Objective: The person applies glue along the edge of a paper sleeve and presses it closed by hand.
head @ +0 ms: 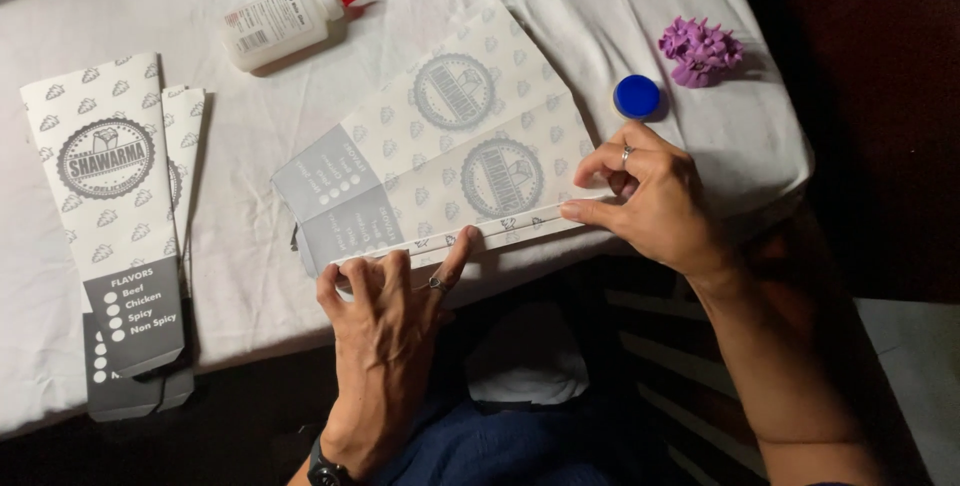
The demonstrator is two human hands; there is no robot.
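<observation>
The printed paper sheet point(450, 161) lies flat and slanted at the near edge of the table point(620, 6), near its middle, its grey panel to the left. A narrow strip along its near long edge looks already turned up and folded over; judging by this, the flap is being pressed flat and the sheet is not yet closed into a bag. The left hand point(385, 321) presses that strip down with spread fingertips, its grip flat, pinching nothing. The right hand point(650, 196) pins the strip further right with an outstretched forefinger, other fingers curled, holding nothing. To the left, two finished-looking paper bags point(115, 206) lie stacked. Far beyond the sheet lies a white glue bottle point(280, 24) with its red tip; a blue cap point(637, 96) and a purple spiky object point(700, 49) sit far right.
</observation>
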